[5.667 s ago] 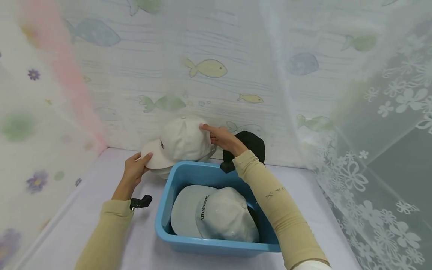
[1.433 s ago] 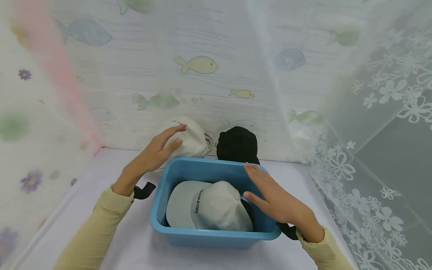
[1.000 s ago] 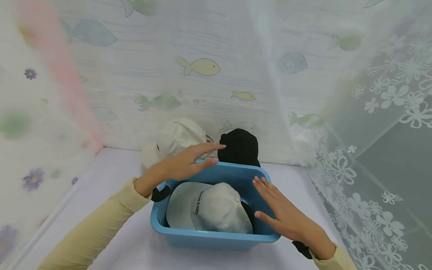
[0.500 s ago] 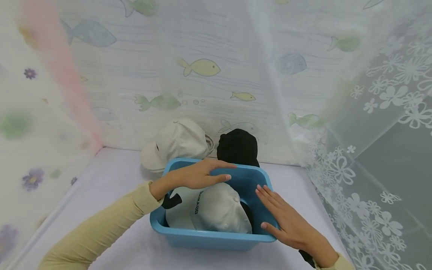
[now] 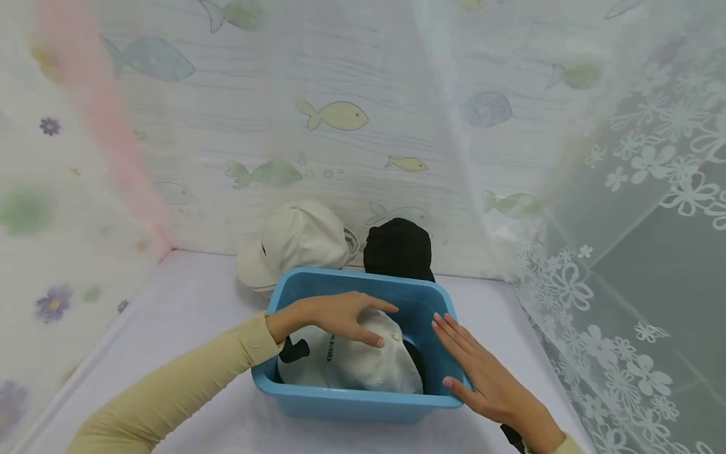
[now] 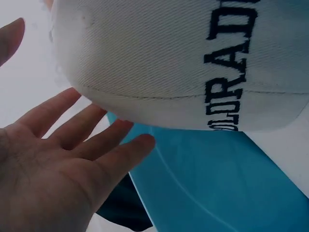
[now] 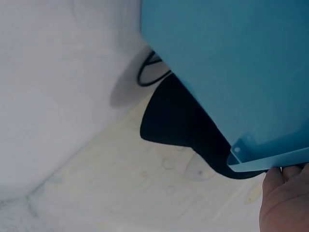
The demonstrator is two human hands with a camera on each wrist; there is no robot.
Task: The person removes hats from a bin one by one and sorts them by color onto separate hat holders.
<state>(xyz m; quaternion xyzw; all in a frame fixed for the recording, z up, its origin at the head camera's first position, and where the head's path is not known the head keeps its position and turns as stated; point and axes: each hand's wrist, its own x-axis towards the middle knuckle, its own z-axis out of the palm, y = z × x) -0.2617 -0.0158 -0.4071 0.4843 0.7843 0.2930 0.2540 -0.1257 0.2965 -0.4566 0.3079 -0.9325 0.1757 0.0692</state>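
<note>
A pale cap [image 5: 391, 369] with dark lettering lies in the blue plastic bin [image 5: 363, 396], its brim to the left. Above its crown hovers my left hand [image 5: 343, 315], fingers extended and thumb apart. In the left wrist view, the fingertips of that hand [image 6: 58, 174] are at the edge of the crown [image 6: 140, 53], with the lettering to the right. My right hand [image 5: 488, 384] rests at the bin's right rim with straight fingers. In the right wrist view, its fingers touch the bin edge [image 7: 273, 159]. Something dark [image 5: 417, 360] shows partly behind the cap.
Behind the bin, a cream cap [image 5: 303, 236] stands at left and a black cap [image 5: 399, 249] at right, against a fish-printed curtain [image 5: 340, 69]. A white cloth [image 5: 210, 391] covers the surface. Lace-patterned netting [image 5: 635, 353] hangs on the right.
My left hand has left the cream cap behind the bin and moved right and down over the cap inside. My right hand has come back from the cream cap to the bin's right rim.
</note>
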